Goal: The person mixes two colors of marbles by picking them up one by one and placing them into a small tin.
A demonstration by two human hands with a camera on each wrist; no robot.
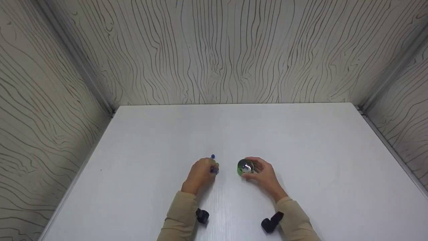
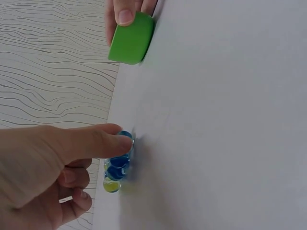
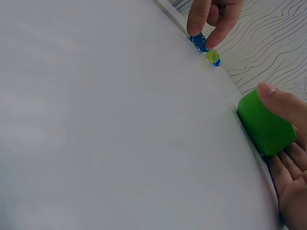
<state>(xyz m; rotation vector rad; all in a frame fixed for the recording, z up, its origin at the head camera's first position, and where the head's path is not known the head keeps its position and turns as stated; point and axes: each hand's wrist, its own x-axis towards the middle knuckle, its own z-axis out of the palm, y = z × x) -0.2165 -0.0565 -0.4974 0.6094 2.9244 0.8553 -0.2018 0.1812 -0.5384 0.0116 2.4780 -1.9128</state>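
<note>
Small clear glass marbles (image 2: 112, 186), with blue and yellow inside, sit in a tight cluster on the white table. My left hand (image 1: 202, 171) is over them, thumb and forefinger pinching a blue marble (image 3: 197, 40); from above, the hand hides part of the group. One blue marble (image 1: 213, 156) shows just past the fingertips. To the right, a small green cup (image 3: 265, 125) with a shiny silvery inside stands upright on the table, mouth up. My right hand (image 1: 264, 174) grips it from the right side, thumb on the near side and fingers around the far side.
A white tabletop (image 1: 150, 134) lies under both hands. Panels with a wood-grain line pattern (image 1: 214, 53) rise at the back and along both sides. Black wrist-worn cameras (image 1: 202, 216) stick out from the beige sleeves (image 1: 180, 214).
</note>
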